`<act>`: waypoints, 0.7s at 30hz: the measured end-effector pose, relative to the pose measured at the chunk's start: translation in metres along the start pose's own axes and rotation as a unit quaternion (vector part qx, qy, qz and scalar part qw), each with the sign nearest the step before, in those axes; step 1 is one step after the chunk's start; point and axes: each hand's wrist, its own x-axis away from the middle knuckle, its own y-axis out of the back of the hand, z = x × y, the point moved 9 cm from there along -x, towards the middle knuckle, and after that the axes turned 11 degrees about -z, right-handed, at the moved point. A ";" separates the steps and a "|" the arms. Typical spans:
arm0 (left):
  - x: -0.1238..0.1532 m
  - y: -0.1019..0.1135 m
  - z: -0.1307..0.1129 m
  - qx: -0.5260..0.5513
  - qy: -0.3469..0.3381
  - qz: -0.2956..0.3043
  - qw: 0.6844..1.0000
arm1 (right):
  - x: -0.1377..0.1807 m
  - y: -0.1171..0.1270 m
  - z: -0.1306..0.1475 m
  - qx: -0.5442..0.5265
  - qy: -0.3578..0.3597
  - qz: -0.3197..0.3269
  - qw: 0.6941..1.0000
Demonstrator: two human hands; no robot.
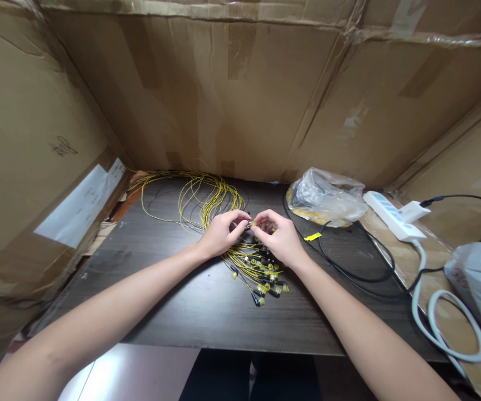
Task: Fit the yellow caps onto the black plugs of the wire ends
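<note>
My left hand [223, 233] is closed in a pinch on a small black connector at a cable end. Opposite it, my right hand [281, 238] pinches a small clear-yellow cap [253, 223], and the fingertips of both hands almost meet. Whether the cap sits on the connector is too small to tell. Below the hands lies a heap of black connectors with yellow caps [270, 274] on thin wires. The bundle of yellow and black wires [219, 201] loops out behind my left hand toward the back left.
A crumpled clear plastic bag [328, 195] with yellowish contents lies at the back right of the dark table [173, 312]. Beside it are a black cable [361, 278] with a yellow tag [312, 236] and a white power strip [393, 217]. Cardboard walls [223, 100] enclose the table.
</note>
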 end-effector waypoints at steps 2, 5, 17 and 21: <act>0.000 0.000 0.000 0.000 0.003 0.001 1.000 | 0.001 -0.001 0.000 0.009 0.005 0.004 1.000; 0.000 -0.001 -0.001 -0.002 0.005 0.008 1.000 | 0.001 -0.001 0.001 0.026 0.015 0.006 1.000; 0.001 -0.002 0.001 -0.002 0.006 0.015 1.000 | 0.002 0.000 0.000 0.106 0.051 0.003 0.993; 0.001 0.000 0.001 0.010 0.008 0.006 1.000 | 0.001 0.001 -0.001 0.095 0.042 0.003 0.995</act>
